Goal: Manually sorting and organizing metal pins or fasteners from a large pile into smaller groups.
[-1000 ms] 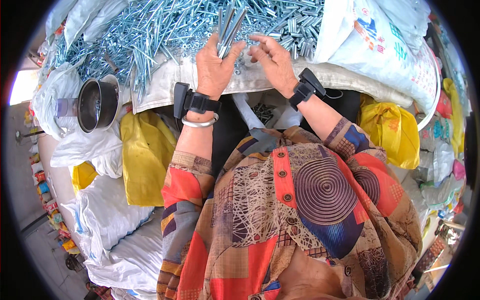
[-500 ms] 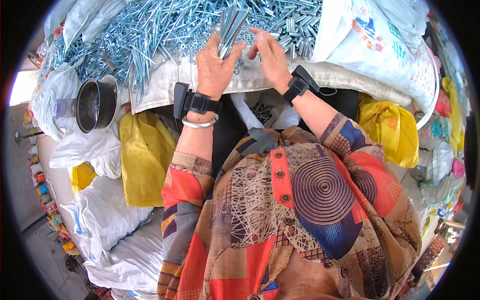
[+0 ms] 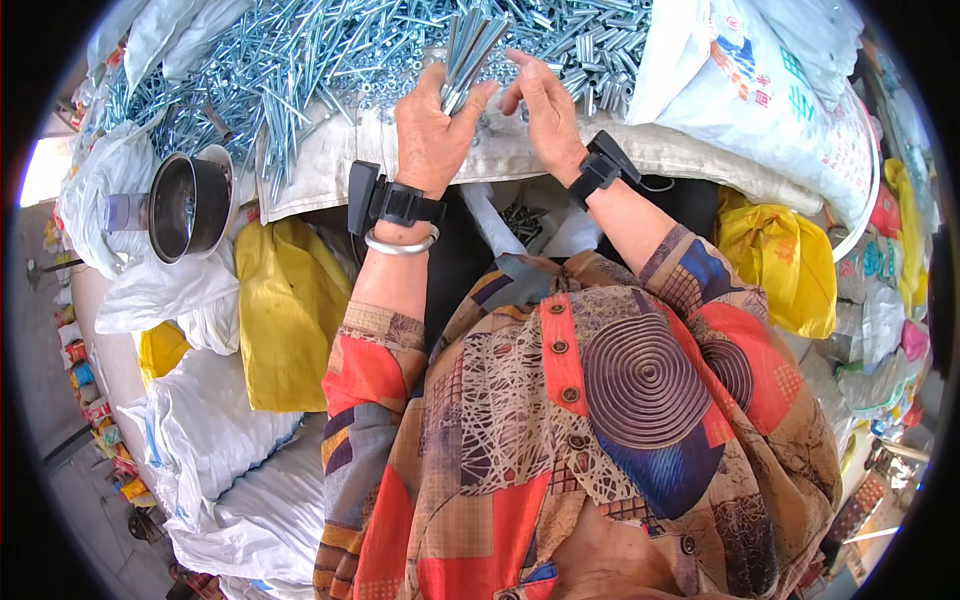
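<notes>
My left hand (image 3: pixel 435 125) is closed round a bundle of long silver metal bolts (image 3: pixel 474 50), which point up and away from me and fan out a little at the far end. To its right, my right hand (image 3: pixel 545 110) has its index finger stretched out and the others partly curled; I see nothing in it. Both hands are just over the near edge of a heap of metal parts. Long thin bolts (image 3: pixel 290 90) lie on the left of the heap, small nuts (image 3: pixel 380 88) in the middle and short metal tubes (image 3: pixel 600 55) on the right.
A pale cloth (image 3: pixel 660 155) edges the heap. A dark round pan (image 3: pixel 188 208) stands left among white bags. Yellow bags hang on the left (image 3: pixel 290 320) and right (image 3: pixel 775 265). A large white printed sack (image 3: pixel 760 90) lies far right. More metal pieces (image 3: pixel 522 222) show below the edge.
Hardly anything differs. The bundle in my left hand has tipped slightly to the right, and both hands have shifted a touch to the right.
</notes>
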Motion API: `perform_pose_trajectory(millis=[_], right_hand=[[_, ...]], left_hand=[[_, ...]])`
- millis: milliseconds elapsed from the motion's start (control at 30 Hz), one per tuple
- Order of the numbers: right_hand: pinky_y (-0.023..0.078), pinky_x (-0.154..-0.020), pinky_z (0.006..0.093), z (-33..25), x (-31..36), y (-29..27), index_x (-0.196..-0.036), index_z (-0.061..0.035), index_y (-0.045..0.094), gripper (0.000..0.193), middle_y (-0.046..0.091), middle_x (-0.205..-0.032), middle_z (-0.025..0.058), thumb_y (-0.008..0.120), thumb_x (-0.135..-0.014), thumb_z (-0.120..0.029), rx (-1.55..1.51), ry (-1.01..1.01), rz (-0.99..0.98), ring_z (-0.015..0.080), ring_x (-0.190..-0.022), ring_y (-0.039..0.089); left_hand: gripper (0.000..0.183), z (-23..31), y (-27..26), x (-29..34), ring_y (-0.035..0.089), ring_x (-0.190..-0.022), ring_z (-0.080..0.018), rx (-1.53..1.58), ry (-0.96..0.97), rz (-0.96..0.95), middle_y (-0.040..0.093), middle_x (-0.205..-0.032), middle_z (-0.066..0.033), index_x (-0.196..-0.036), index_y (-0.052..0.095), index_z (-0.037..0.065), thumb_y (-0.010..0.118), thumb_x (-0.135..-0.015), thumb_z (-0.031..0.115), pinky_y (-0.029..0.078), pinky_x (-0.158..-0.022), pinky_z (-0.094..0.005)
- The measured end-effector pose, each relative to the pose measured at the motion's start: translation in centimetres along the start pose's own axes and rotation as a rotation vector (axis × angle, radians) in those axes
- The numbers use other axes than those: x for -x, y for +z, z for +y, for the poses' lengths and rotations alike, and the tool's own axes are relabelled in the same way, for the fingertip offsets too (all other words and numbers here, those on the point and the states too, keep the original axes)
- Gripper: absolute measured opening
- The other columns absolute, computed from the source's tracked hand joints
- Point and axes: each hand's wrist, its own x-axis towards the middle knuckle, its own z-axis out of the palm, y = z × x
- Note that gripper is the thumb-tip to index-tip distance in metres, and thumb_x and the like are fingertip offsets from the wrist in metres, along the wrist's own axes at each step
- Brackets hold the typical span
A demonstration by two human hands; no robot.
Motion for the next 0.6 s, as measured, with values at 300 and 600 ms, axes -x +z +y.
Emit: perform_pose_trajectory(millis=[300, 600], right_hand=[[0.046, -0.085, 0.0295, -0.9, 0.1, 0.1, -0.145, 0.0, 0.04, 0.062, 0.061, -0.087, 0.006, 0.046, -0.102, -0.045, 0.009, 0.007, -0.052, 0.0149, -0.086, 0.058], [0.048, -0.078, 0.0356, 0.0, 0.2, -0.2, -0.113, -0.0029, 0.063, 0.037, 0.061, -0.087, 0.0111, 0.059, -0.096, -0.036, 0.397, -0.279, -0.254, 0.0242, -0.086, 0.062]], left_hand=[[0.033, 0.1, -0.1, 0.1, 0.067, -0.071, -0.0185, 0.033, -0.02, -0.008, 0.072, -0.082, -0.0122, -0.098, 0.066, -0.003, 0.076, -0.086, 0.027, 0.052, -0.067, -0.0322], [0.036, -0.1, -0.4, 0.1, 0.066, -0.07, -0.0186, 0.047, -0.016, 0.008, 0.071, -0.08, -0.0119, -0.098, 0.066, -0.002, 0.077, -0.085, 0.03, 0.052, -0.067, -0.0328]])
